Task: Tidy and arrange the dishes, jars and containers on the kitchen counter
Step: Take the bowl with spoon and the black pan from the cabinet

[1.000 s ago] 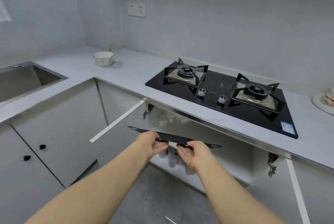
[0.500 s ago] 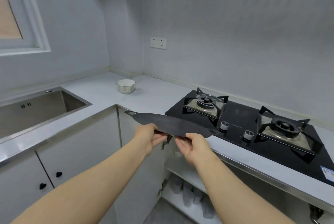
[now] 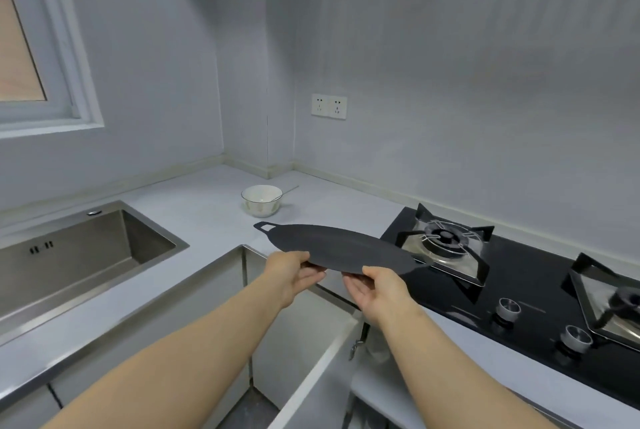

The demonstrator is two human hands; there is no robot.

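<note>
Two hands on one flat black pan (image 3: 341,248): L hand (image 3: 291,276) and R hand (image 3: 379,290) each pinch its near rim, thumb on top, fingers (image 3: 313,278) clamped underneath. The pan is held roughly level in the air over the corner of the table (image 3: 207,200), btwn sink and hob. Its small loop handle points toward a white bowl (image 3: 258,210) standing alone near the back corner, and its R end overlaps the hob's L burner (image 3: 445,238) in view.

The table is pale grey, L-shaped, w/ a steel front edge. A steel sink (image 3: 104,245) is sunk in on the L, a black glass hob (image 3: 536,273) on the R w/ 2 knobs (image 3: 507,308) at the front. Walls are plain pale grey w/ a double socket (image 3: 329,106); a window frame (image 3: 81,82) sits upper L. Below the hands a white cabinet door (image 3: 311,356) stands open.
</note>
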